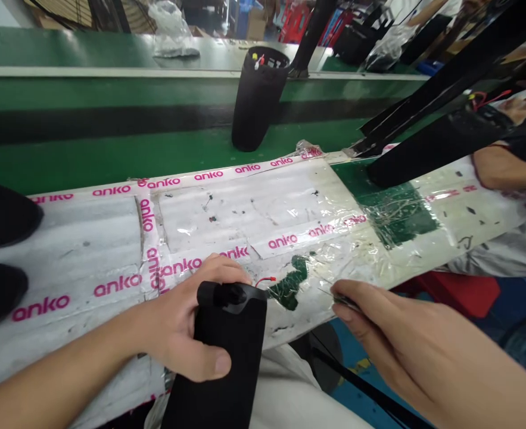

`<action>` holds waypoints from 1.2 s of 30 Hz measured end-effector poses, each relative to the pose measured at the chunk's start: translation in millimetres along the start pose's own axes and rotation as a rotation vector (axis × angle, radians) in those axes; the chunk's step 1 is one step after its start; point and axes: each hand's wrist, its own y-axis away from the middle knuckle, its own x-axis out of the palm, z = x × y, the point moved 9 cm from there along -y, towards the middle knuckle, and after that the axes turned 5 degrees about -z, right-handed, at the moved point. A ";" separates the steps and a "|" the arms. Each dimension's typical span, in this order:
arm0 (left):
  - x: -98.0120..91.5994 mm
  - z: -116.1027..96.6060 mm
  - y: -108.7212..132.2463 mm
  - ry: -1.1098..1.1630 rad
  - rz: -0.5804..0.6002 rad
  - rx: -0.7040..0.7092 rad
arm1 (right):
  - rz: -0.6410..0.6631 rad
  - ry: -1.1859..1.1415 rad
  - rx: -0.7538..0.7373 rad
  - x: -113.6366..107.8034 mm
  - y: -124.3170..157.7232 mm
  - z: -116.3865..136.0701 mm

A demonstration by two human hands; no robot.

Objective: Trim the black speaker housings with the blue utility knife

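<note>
My left hand [186,322] wraps around a black cylindrical speaker housing [227,357], thumb along its near side. The housing leans upward from my lap at the bench edge, with a black strap loop at its top end. Beyond that end, a thin red wire with a small red connector [269,279] sticks out. To the right, apart from the housing, my right hand [392,333] pinches a thin pointed metal tool [348,302]. Its fine tip points left; most of it is hidden by my fingers.
The bench [245,214] is covered in taped white sheeting. A black cylinder [260,101] with connectors stands on the green conveyor [111,158]. At right, a co-worker's arm [508,167] is near another black cylinder [436,143]. Two dark rounded ends [3,214] protrude at left. A red stool [463,295] stands below.
</note>
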 end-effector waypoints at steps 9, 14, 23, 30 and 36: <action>-4.7 -3.9 4.6 -0.026 0.025 -0.084 | -0.060 -0.365 0.301 57.4 27.8 -5.2; 2.1 -4.0 1.3 -0.020 -0.044 -0.193 | -0.148 -0.128 -0.109 24.4 11.2 29.8; 16.3 -3.4 -25.1 0.074 -0.001 -0.186 | -0.136 0.071 -0.406 20.7 -13.9 52.1; 13.6 -0.1 -26.0 0.094 -0.013 -0.186 | -0.052 -0.004 -0.404 23.2 -20.5 50.1; 12.8 3.2 -26.2 0.110 -0.028 -0.183 | 0.004 0.045 -0.418 19.9 -27.4 54.8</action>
